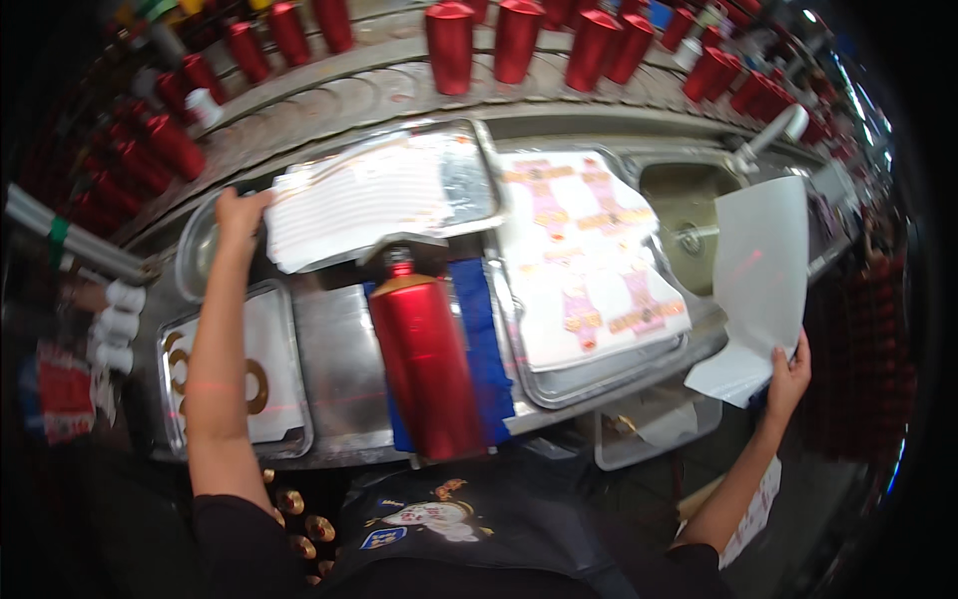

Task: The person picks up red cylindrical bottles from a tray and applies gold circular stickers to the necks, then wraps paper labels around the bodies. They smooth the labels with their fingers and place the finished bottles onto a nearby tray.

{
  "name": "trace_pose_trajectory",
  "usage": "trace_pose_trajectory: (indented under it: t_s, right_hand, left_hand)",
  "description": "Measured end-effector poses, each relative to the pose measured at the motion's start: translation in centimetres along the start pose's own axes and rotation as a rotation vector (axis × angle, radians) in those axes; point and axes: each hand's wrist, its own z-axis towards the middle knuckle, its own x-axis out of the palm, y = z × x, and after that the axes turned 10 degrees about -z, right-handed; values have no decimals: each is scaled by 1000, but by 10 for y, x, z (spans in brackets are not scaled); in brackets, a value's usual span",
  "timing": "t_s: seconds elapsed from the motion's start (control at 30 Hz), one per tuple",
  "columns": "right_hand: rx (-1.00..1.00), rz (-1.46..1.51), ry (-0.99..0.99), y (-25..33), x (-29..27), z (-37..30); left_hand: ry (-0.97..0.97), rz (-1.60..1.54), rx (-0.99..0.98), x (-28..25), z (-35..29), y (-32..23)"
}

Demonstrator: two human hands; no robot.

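On the right, my right hand [788, 377] grips the lower edge of a white sheet [763, 270], which stands up from it in a curve. At the far left, my left hand [239, 214] is beside the rim of a round metal bowl [190, 262] and the white sheets. Its fingers are curled by something dark that I cannot make out. Between my arms is a glossy red bottle [427, 359] with a gold shoulder, over a blue cloth [484, 329]. White sheets with faint lines [349, 205] overhang a metal tray [472, 170].
Sheets with pink and gold prints [579, 250] cover another tray [559, 389]. A sink [689, 240] with a faucet [773, 140] lies right. A tray [304, 399] with gold shapes sits left. Many red vessels [449, 50] line the conveyor behind. A plastic bin [654, 439] is below.
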Motion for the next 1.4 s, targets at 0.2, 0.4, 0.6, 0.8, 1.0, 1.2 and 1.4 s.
trace_pose_trajectory:
  t_s: [0.2,0.4,0.6,0.8,1.0,1.2,1.4]
  right_hand:
    - [433,-18,-550,-126,-22,-115]
    - [773,37,-646,-233,34,-167]
    - [975,-215,-395,-271,68,-152]
    - [215,-25,-471,-113,72,-25]
    - [-143,422,-31,126,128,6]
    - [-278,589,743,317,208,7]
    - [-336,643,1348,340,232,-15]
  left_hand:
    - [107,-7,105,-16,39,32]
    - [121,212,242,-30,74,54]
    - [13,523,678,-25,20,6]
    - [144,364,598,13,-35,-68]
    - [377,-84,375,54,-78,-158]
    - [721,-60,635,71,-172,-244]
    - [992,-188,399,27,-255,-265]
